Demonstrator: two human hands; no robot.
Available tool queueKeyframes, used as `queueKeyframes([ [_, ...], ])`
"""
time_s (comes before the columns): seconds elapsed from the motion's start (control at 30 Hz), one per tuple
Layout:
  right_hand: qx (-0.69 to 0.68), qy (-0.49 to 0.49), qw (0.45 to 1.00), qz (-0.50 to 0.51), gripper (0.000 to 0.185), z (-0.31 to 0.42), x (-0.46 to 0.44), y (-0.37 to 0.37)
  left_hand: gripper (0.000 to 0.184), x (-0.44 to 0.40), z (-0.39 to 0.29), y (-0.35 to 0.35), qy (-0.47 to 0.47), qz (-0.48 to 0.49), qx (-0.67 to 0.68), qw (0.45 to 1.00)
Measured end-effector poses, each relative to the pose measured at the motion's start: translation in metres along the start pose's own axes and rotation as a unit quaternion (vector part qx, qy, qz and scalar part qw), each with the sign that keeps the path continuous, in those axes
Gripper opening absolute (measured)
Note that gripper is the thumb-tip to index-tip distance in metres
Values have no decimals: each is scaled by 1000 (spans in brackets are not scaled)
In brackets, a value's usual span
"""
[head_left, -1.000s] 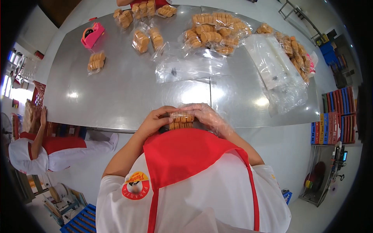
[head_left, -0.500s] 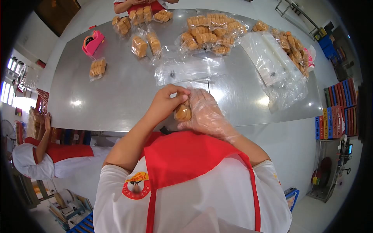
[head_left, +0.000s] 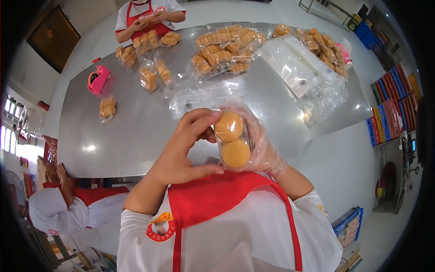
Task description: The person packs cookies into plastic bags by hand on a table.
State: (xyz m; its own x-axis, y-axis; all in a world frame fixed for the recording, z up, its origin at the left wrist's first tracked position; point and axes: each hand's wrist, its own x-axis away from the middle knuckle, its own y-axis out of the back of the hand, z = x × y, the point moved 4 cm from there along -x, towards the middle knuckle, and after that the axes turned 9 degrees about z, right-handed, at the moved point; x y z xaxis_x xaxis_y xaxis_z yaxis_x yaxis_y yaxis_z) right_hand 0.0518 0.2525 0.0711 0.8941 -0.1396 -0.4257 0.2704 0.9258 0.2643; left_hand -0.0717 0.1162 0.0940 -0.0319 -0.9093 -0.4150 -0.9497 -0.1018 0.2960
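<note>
A clear pack of round golden cookies (head_left: 236, 153) is held upright in front of the red apron, with two round faces toward me. My gloved right hand (head_left: 260, 145) wraps round its right side and back. On the other side, my bare left hand (head_left: 183, 149) spans the pack, index fingertip at the upper left corner and thumb at the lower left. Its palm stays apart from the pack. Beyond the hands, clear empty bags (head_left: 204, 93) lie on the metal table (head_left: 122, 145).
Cookie packs (head_left: 226, 47) are piled at the back, with more packs (head_left: 324, 50) and plastic bags (head_left: 294, 68) at right. A pink tape dispenser (head_left: 99, 80) and one pack (head_left: 108, 108) lie left. Co-workers (head_left: 149, 18) stand across the table and at left (head_left: 86, 204).
The pack has turned to show two round faces. My left fingers have spread from a pinch at its top to span its side. The view has shifted, showing more of the person across.
</note>
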Motion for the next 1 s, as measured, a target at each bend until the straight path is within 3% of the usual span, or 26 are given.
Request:
queueKeyframes([
  [0.23,109,54,992,-14,109,7,10,-2,92,-1,-8,-3,-43,7,-31,999],
  [0.33,56,41,997,-27,107,5,14,-4,93,0,-7,-7,-32,-4,30,999],
  [0.4,-159,-18,985,-71,99,8,15,-3,92,0,-3,-9,-50,-38,81,995],
  [0.47,-368,-39,923,-102,93,6,14,-1,90,1,2,-10,-52,-62,106,991],
  [0.53,-558,-17,821,-119,91,2,7,7,86,4,7,-5,-42,-73,108,991],
  [0.57,-604,-40,780,-158,93,8,10,11,79,7,9,-5,-36,-78,111,990],
  [0.67,-636,-34,746,-195,93,10,14,18,72,15,20,-6,-1,-98,156,983],
  [0.7,-701,-15,690,-181,84,10,16,19,70,15,22,-7,5,-99,168,981],
  [0.8,-655,-23,729,-196,90,13,18,18,66,18,26,-10,29,-104,193,975],
  [1.0,-633,30,753,-178,95,21,24,25,56,11,36,-22,69,-75,195,976],
])
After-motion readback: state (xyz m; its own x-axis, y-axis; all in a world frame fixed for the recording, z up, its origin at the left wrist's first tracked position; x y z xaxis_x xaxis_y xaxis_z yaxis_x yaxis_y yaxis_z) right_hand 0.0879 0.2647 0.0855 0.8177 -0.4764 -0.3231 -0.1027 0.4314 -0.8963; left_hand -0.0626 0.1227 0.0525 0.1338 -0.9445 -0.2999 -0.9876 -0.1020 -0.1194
